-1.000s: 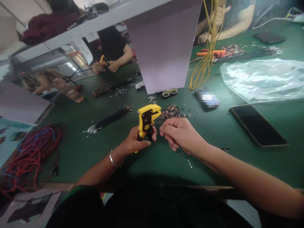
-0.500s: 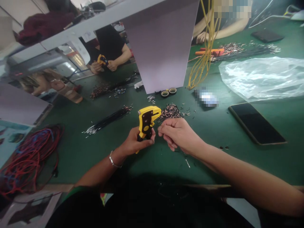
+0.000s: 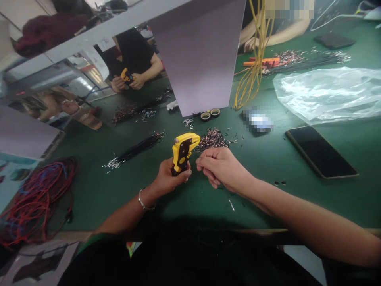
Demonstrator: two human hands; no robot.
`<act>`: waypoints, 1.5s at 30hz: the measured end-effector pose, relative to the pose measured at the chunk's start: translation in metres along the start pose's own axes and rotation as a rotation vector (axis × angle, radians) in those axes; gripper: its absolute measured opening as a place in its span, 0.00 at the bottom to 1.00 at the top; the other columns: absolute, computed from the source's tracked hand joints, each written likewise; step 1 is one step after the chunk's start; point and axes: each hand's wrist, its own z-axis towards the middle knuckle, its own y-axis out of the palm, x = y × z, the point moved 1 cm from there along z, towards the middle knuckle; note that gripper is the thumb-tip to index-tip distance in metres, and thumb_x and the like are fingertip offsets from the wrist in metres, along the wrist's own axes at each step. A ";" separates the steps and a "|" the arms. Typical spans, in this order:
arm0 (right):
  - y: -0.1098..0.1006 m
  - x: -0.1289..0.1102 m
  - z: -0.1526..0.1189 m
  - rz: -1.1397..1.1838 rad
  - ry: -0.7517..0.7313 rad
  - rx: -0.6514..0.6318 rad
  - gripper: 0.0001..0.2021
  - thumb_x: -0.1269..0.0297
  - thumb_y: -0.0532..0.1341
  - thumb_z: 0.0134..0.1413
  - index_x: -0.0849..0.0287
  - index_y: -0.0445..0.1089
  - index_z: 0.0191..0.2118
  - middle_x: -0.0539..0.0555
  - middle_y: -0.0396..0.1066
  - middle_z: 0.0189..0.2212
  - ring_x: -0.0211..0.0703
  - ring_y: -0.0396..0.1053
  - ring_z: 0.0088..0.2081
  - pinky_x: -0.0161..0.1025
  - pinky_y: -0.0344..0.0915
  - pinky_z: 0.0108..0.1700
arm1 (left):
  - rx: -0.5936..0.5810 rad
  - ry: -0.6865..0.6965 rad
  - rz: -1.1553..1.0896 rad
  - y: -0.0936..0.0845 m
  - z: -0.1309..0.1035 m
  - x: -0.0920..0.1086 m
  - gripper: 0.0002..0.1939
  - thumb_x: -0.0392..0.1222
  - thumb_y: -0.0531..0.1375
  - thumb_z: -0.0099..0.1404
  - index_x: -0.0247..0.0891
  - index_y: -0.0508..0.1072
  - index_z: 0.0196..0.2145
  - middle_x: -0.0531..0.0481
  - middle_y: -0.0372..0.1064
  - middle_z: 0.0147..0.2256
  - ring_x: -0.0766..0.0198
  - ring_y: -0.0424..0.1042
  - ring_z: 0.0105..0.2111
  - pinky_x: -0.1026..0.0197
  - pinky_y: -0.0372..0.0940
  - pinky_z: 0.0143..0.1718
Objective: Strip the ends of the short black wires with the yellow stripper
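The left forearm slants up from the lower left, a silvery bracelet (image 3: 145, 201) round its wrist, and the left hand (image 3: 166, 177) keeps its grip wrapped round the handles of a yellow-and-black hand tool (image 3: 182, 153), thumb lying across the front. The tool stands nearly upright above the green worktop (image 3: 256, 206), its head leaning towards the right hand (image 3: 222, 165).

That right forearm stretches in from the lower right edge, back of the hand turned up; thumb and forefinger are pressed together, the other fingers curled beneath. Whether this grip pinches anything is too small to tell. The fingertips sit just beside the tool, apart from it. Right behind them lies a heap of short copper-and-black offcuts (image 3: 213, 139). Left of the tool, well apart from the hands, a bundle of black wires (image 3: 133, 151) lies slantwise on the worktop
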 end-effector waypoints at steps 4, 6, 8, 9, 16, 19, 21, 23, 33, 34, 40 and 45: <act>0.001 0.000 0.000 0.022 0.001 0.006 0.10 0.73 0.60 0.49 0.57 0.66 0.19 0.41 0.57 0.08 0.28 0.50 0.08 0.30 0.54 0.10 | 0.066 -0.023 -0.052 0.002 -0.001 -0.003 0.12 0.44 0.68 0.60 0.34 0.71 0.32 0.55 0.67 0.19 0.71 0.65 0.17 0.67 0.63 0.19; 0.001 -0.001 0.000 0.038 0.000 0.009 0.10 0.72 0.61 0.50 0.57 0.66 0.20 0.41 0.57 0.08 0.28 0.50 0.08 0.30 0.55 0.11 | 0.086 -0.033 -0.080 0.003 -0.001 -0.002 0.13 0.44 0.68 0.59 0.34 0.70 0.31 0.56 0.66 0.19 0.72 0.64 0.16 0.68 0.62 0.18; 0.001 -0.001 0.000 0.044 -0.006 0.004 0.10 0.71 0.62 0.50 0.58 0.67 0.20 0.41 0.57 0.08 0.28 0.51 0.08 0.30 0.55 0.11 | 0.091 -0.040 -0.103 0.003 -0.001 -0.002 0.13 0.44 0.68 0.59 0.34 0.70 0.31 0.56 0.66 0.19 0.72 0.64 0.16 0.68 0.62 0.18; 0.001 -0.001 0.000 0.043 -0.009 0.001 0.10 0.70 0.62 0.50 0.58 0.67 0.21 0.41 0.58 0.08 0.29 0.51 0.09 0.30 0.56 0.11 | 0.090 -0.040 -0.124 0.004 0.000 -0.001 0.13 0.44 0.68 0.59 0.33 0.70 0.31 0.56 0.66 0.19 0.72 0.64 0.16 0.68 0.62 0.18; -0.006 -0.002 0.004 -0.023 -0.038 0.035 0.09 0.64 0.62 0.54 0.59 0.70 0.24 0.42 0.59 0.09 0.29 0.52 0.10 0.31 0.51 0.12 | -0.007 -0.049 -0.334 0.003 0.006 0.005 0.14 0.39 0.70 0.57 0.32 0.72 0.37 0.50 0.70 0.28 0.65 0.72 0.25 0.59 0.71 0.30; -0.015 -0.005 0.010 -0.070 -0.084 0.129 0.08 0.65 0.64 0.50 0.60 0.72 0.23 0.43 0.58 0.11 0.28 0.51 0.12 0.31 0.45 0.14 | -0.130 -0.032 -0.468 -0.001 0.008 0.009 0.17 0.38 0.71 0.55 0.33 0.72 0.41 0.48 0.71 0.32 0.61 0.74 0.29 0.55 0.71 0.34; -0.022 -0.007 0.014 -0.072 -0.123 0.176 0.07 0.67 0.64 0.47 0.61 0.72 0.22 0.44 0.58 0.11 0.28 0.50 0.14 0.32 0.43 0.16 | -0.224 -0.025 -0.531 -0.004 0.009 0.011 0.19 0.38 0.71 0.54 0.34 0.72 0.43 0.46 0.72 0.33 0.58 0.74 0.31 0.53 0.71 0.35; -0.030 -0.010 0.017 -0.068 -0.168 0.203 0.06 0.67 0.63 0.45 0.61 0.72 0.22 0.44 0.58 0.12 0.29 0.49 0.15 0.33 0.41 0.17 | -0.286 -0.029 -0.560 -0.007 0.010 0.011 0.21 0.40 0.71 0.54 0.35 0.72 0.44 0.45 0.71 0.34 0.57 0.74 0.32 0.52 0.71 0.36; -0.043 -0.023 0.012 -0.110 -0.277 0.138 0.04 0.65 0.66 0.40 0.58 0.75 0.22 0.47 0.63 0.15 0.33 0.53 0.19 0.36 0.45 0.20 | -0.400 -0.035 -0.562 -0.010 0.010 0.003 0.22 0.43 0.71 0.53 0.38 0.73 0.45 0.44 0.71 0.34 0.56 0.73 0.32 0.50 0.72 0.36; -0.042 -0.023 0.012 -0.121 -0.283 0.136 0.04 0.64 0.66 0.40 0.58 0.75 0.22 0.47 0.63 0.15 0.33 0.53 0.19 0.36 0.45 0.21 | -0.407 -0.036 -0.555 -0.010 0.009 0.003 0.22 0.43 0.71 0.53 0.37 0.73 0.45 0.44 0.72 0.34 0.56 0.73 0.32 0.50 0.72 0.35; -0.041 -0.021 0.012 -0.206 -0.329 0.082 0.06 0.63 0.65 0.43 0.59 0.76 0.23 0.46 0.60 0.14 0.32 0.52 0.19 0.36 0.45 0.21 | -0.449 -0.076 -0.547 -0.007 0.008 0.005 0.22 0.45 0.71 0.53 0.36 0.73 0.44 0.43 0.72 0.33 0.56 0.73 0.31 0.49 0.72 0.36; -0.043 -0.019 0.012 -0.242 -0.340 0.058 0.07 0.61 0.65 0.45 0.59 0.75 0.24 0.45 0.58 0.14 0.31 0.51 0.18 0.36 0.44 0.21 | -0.482 -0.108 -0.578 -0.005 0.007 0.007 0.22 0.43 0.71 0.53 0.38 0.74 0.44 0.43 0.72 0.34 0.57 0.72 0.31 0.49 0.72 0.36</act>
